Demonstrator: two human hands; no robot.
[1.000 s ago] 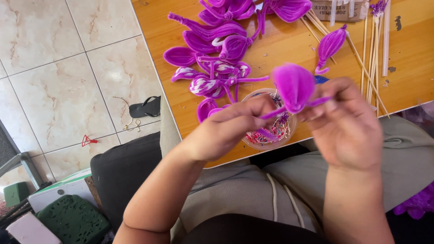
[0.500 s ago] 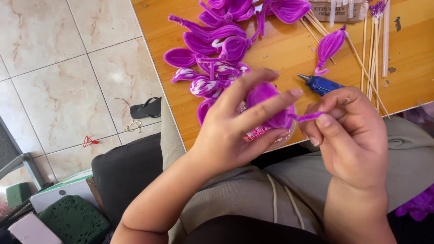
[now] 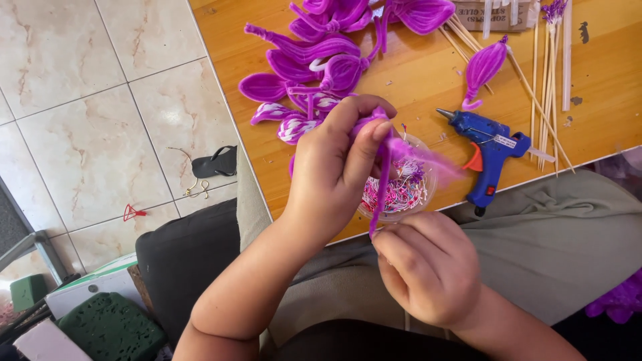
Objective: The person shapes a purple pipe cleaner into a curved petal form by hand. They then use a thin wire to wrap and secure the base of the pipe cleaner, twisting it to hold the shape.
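Gripping a purple pipe-cleaner petal (image 3: 386,167), the left hand (image 3: 338,170) pinches its upper part with fingers closed, while the right hand (image 3: 428,267) pinches the stem's lower end. The petal hangs between both hands, above a clear bowl of stamens (image 3: 404,190) beside a blue glue gun (image 3: 491,150) on the wooden table (image 3: 602,93).

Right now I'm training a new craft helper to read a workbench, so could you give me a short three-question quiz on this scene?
1. True or false: the blue hot glue gun lies on the orange wooden table, untouched by either hand.
2. Which of the hands pinches the lower end of the purple fuzzy pipe-cleaner petal: A) left hand, B) right hand?
3. What lies right behind that petal, at the table's near edge?

Key
1. True.
2. B; the left hand grips its upper part.
3. A clear round dish of tiny pink and white pieces.
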